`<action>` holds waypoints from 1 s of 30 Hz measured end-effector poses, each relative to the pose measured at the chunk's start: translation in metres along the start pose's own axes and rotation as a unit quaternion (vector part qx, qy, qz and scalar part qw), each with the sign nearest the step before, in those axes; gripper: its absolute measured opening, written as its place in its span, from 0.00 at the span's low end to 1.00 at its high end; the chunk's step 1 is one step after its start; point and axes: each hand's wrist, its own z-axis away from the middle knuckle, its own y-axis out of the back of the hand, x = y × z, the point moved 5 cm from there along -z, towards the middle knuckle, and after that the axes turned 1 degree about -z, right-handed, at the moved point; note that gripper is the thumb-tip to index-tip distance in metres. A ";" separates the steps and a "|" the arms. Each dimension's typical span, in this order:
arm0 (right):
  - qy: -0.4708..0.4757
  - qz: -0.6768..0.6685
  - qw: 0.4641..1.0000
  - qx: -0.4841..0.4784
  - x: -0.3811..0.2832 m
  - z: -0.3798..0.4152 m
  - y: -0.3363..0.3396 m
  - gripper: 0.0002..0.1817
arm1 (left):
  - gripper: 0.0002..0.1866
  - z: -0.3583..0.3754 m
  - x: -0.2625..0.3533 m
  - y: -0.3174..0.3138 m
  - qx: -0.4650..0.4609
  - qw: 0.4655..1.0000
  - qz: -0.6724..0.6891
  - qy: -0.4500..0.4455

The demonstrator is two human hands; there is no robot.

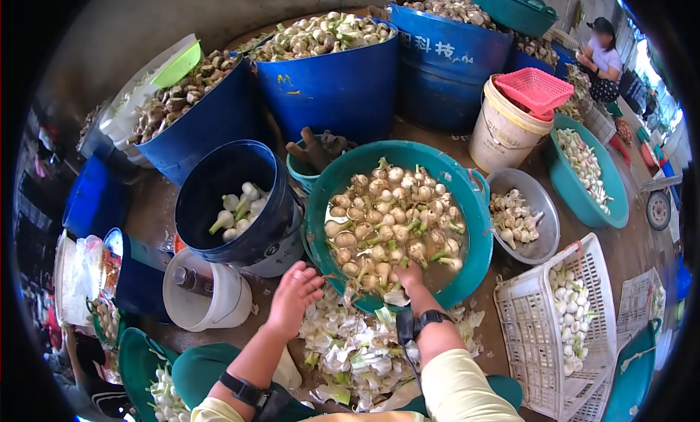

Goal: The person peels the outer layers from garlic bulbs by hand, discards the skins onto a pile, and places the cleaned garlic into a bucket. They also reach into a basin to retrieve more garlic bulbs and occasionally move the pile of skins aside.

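A wide green basin (pixel 477 272) holds many garlic bulbs (pixel 379 232) in murky water. My right hand (pixel 410 276) reaches over its near rim, fingertips down among the bulbs. Whether those fingers grip a bulb, I cannot tell. My left hand (pixel 295 298) is open and holds nothing, its fingers stretched out just left of the basin's near rim. Beneath both forearms lies a heap of peeled garlic skins (pixel 350 338) with bits of green stem. A dark blue bucket (pixel 191 203) with white, cleaned bulbs (pixel 240 207) stands beyond my left hand.
Blue barrels (pixel 328 94) heaped with unpeeled garlic line the back. At right stand a metal bowl (pixel 548 236) of garlic pieces, a white plastic crate (pixel 521 312) of cleaned bulbs and a green tub (pixel 616 196). A white bucket (pixel 237 298) is on the left. Another person (pixel 604 61) works at the far right.
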 end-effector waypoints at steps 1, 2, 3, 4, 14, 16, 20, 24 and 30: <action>0.101 0.172 0.979 -0.032 -0.024 0.010 0.006 0.29 | 0.26 0.003 -0.005 -0.003 0.004 0.999 -0.043 0.019; 0.197 0.337 0.919 -0.062 -0.045 0.025 0.009 0.27 | 0.25 0.002 -0.011 -0.007 -0.020 0.995 -0.101 0.013; 0.192 0.341 0.918 -0.064 -0.061 0.045 0.019 0.27 | 0.25 0.000 -0.020 -0.009 -0.045 0.986 -0.159 0.010; 0.268 0.398 0.875 -0.058 -0.085 0.071 0.025 0.25 | 0.24 -0.003 -0.031 -0.012 -0.073 0.975 -0.210 0.003; 0.108 -0.247 0.910 -0.315 -0.077 0.204 0.012 0.13 | 0.39 0.051 -0.047 -0.065 -0.118 0.715 -0.547 -0.418; 0.105 -0.251 0.912 -0.308 -0.072 0.213 0.010 0.12 | 0.33 0.062 -0.039 -0.062 -0.103 0.714 -0.548 -0.423; 0.104 -0.195 0.923 -0.315 -0.062 0.215 0.016 0.15 | 0.33 0.063 -0.062 -0.045 -0.210 0.941 -0.255 -0.077; 0.059 -0.202 0.903 -0.375 -0.052 0.230 0.029 0.15 | 0.32 0.074 -0.070 -0.034 -0.208 0.968 -0.113 0.083; 0.050 -0.262 0.873 -0.409 -0.041 0.250 0.021 0.17 | 0.29 0.089 -0.070 -0.033 -0.203 0.970 -0.127 0.048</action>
